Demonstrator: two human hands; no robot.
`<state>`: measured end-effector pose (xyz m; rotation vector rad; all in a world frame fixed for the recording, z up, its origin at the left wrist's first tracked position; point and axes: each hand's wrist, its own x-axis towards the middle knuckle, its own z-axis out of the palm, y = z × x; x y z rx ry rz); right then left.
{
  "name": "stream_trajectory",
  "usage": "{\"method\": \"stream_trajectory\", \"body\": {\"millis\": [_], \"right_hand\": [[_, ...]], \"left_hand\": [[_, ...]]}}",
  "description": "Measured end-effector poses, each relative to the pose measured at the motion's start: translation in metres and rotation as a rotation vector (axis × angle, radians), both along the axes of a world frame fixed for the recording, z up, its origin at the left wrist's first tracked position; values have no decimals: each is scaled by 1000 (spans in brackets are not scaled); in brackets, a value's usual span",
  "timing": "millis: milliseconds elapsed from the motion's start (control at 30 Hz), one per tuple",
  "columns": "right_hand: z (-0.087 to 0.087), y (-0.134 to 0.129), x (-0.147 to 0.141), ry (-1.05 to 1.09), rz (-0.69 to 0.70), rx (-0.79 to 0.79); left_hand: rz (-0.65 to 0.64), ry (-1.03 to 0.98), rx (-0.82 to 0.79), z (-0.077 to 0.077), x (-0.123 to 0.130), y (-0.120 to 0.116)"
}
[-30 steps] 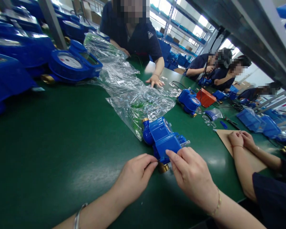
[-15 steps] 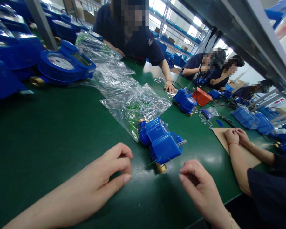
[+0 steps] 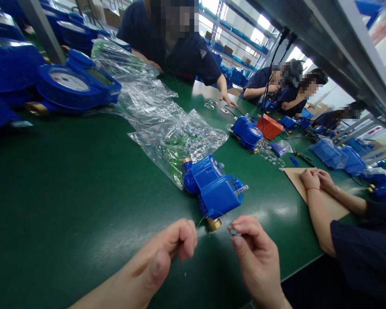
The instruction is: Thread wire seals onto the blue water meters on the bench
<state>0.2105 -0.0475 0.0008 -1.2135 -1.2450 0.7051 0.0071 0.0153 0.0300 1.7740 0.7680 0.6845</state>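
A blue water meter (image 3: pixel 219 193) with brass threaded ends lies on the green table in front of me. A thin green wire loops near its closer brass end. My right hand (image 3: pixel 257 253) pinches a small pale-blue piece (image 3: pixel 234 232) between thumb and fingertips, just right of that brass end. My left hand (image 3: pixel 164 253) hovers to the lower left of the meter, fingers bent and thumb apart, with nothing seen in it. Neither hand touches the meter.
Clear plastic bags (image 3: pixel 193 133) with green wires inside lie behind the meter. More water meters (image 3: pixel 73 83) stand at the left. A co-worker's hands (image 3: pixel 315 178) rest on a brown board (image 3: pixel 297 178) at the right. Another person (image 3: pixel 176 60) leans over the far side, near an orange box (image 3: pixel 269 126).
My left hand has moved right toward the meter and turned, its thumb now apart. My right hand has shifted slightly left, its fingertips now closed on the small pale-blue piece.
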Motion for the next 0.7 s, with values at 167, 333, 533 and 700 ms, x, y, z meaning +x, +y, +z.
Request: {"method": "stream_trajectory", "body": {"millis": [167, 333, 533, 700], "right_hand": [[5, 8, -14, 113, 71, 9], [8, 9, -22, 138, 110, 21], [4, 6, -26, 122, 156, 0], [2, 5, -31, 142, 148, 39]], "left_hand": [[-10, 42, -153, -12, 5, 1], [67, 139, 62, -8, 11, 3], [188, 140, 232, -6, 14, -3], [220, 169, 324, -8, 17, -5]]}}
